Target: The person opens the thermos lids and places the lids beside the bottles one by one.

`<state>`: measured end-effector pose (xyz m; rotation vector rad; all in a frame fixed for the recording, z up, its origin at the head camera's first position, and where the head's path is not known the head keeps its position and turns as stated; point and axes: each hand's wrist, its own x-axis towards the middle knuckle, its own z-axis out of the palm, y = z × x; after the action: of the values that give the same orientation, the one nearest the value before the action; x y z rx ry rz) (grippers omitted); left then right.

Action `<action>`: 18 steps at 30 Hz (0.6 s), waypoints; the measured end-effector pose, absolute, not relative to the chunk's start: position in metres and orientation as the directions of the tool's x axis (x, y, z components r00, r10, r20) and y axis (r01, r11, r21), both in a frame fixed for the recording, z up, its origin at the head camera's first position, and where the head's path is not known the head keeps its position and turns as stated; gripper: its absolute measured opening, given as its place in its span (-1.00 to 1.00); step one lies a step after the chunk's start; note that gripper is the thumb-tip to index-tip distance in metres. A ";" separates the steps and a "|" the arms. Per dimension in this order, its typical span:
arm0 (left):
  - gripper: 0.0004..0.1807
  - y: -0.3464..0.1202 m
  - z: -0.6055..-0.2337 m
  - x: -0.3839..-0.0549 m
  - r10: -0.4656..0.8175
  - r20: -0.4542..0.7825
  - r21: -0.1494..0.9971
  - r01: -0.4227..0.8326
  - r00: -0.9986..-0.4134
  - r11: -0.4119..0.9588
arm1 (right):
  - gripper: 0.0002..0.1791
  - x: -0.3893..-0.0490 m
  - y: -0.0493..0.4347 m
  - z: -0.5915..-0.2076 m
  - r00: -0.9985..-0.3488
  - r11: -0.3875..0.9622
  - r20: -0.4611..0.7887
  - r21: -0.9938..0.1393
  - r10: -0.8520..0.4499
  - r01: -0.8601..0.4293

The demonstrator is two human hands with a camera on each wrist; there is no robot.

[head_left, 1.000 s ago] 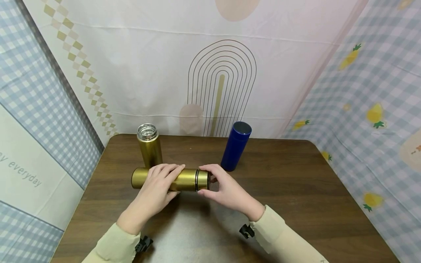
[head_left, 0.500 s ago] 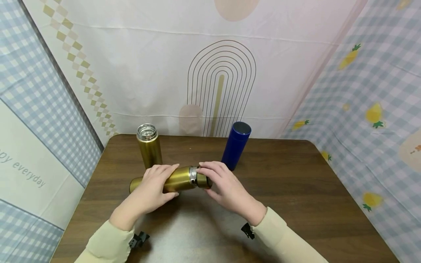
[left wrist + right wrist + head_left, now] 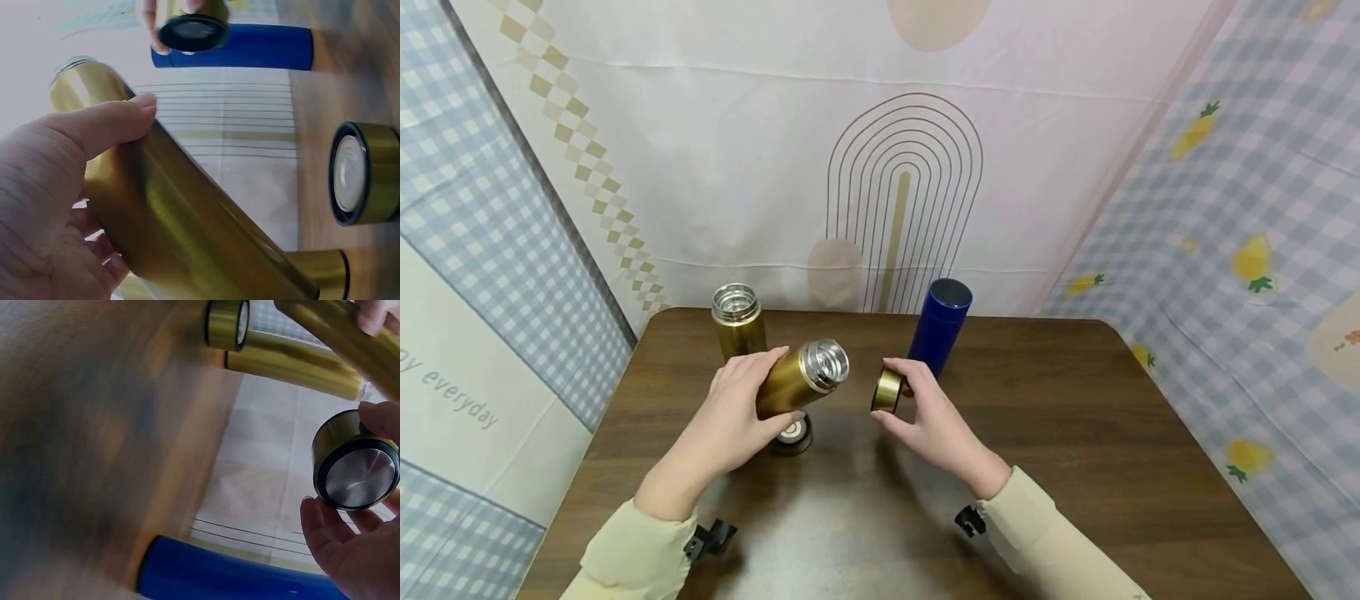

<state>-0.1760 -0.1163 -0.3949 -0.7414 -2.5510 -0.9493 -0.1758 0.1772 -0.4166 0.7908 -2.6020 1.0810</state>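
My left hand (image 3: 730, 412) grips a gold thermos flask (image 3: 793, 379), tilted with its bare steel mouth up and to the right. Fingers and thumb wrap round its body in the left wrist view. A gold lid (image 3: 888, 390) with black rims is pinched between the thumb and fingers of my right hand (image 3: 928, 417), apart from the flask's mouth. Its shiny disc end shows in the right wrist view. Under the held flask, a second gold lid (image 3: 365, 174) rests on the table with its pale inner side up. Behind the left hand stands another gold flask (image 3: 739, 325) without a lid.
A blue flask (image 3: 940, 325) stands upright behind my right hand. All of this is on a brown wooden table (image 3: 1075, 433). A patterned cloth (image 3: 737, 167) hangs along the table's back edge, with checked cloth (image 3: 1247, 250) to the right.
The lid has come off the gold flask and moved right in my right hand. My left hand has tilted the flask mouth-up, and the lid on the table now shows beneath it.
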 end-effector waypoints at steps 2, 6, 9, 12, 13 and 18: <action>-0.12 -0.113 -0.391 -0.177 0.334 0.490 0.524 0.578 -0.805 0.626 | -0.25 -0.177 0.178 -0.421 -0.852 0.590 0.361 -0.616 -0.378 -0.523; -0.11 -0.107 -0.389 -0.182 0.293 0.535 0.560 0.592 -0.792 0.579 | -0.26 -0.180 0.179 -0.428 -0.868 0.601 0.339 -0.627 -0.363 -0.496; -0.10 -0.102 -0.390 -0.185 0.265 0.534 0.595 0.579 -0.803 0.557 | -0.27 -0.182 0.179 -0.433 -0.871 0.609 0.333 -0.624 -0.360 -0.490; -0.10 -0.096 -0.391 -0.188 0.246 0.516 0.628 0.557 -0.821 0.543 | -0.26 -0.183 0.178 -0.437 -0.873 0.606 0.331 -0.629 -0.358 -0.487; -0.09 -0.094 -0.391 -0.189 0.242 0.509 0.635 0.550 -0.826 0.542 | -0.24 -0.184 0.178 -0.438 -0.874 0.604 0.331 -0.632 -0.356 -0.486; -0.07 -0.086 -0.394 -0.195 0.225 0.480 0.658 0.517 -0.848 0.547 | -0.23 -0.184 0.175 -0.444 -0.881 0.593 0.322 -0.652 -0.348 -0.472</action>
<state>-0.1953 -0.0855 -0.3937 -0.6107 -2.4478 -1.2044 -0.1842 0.1754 -0.4440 0.6897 -2.6580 1.1600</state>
